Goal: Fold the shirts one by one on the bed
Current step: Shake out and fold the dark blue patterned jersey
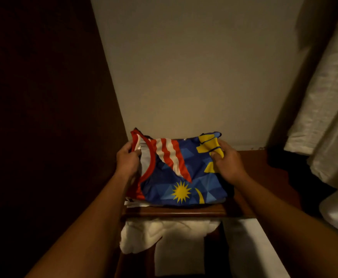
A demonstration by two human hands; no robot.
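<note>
A folded blue shirt (184, 177) with red and white stripes, a yellow sun and a red collar lies on top of a small pile of folded clothes on a dark wooden stand (174, 211). My left hand (128, 159) pinches the shirt's left edge near the red collar. At the upper right corner my right hand (226, 161) grips the yellow part of the fabric. Both forearms reach in from the bottom of the view.
A white cloth (164, 233) hangs below the stand's front edge. A dark wardrobe panel (43, 117) fills the left side. Pale curtains (328, 117) hang at the right, and a beige wall (194, 67) stands behind. A white bed edge (252, 247) shows at lower right.
</note>
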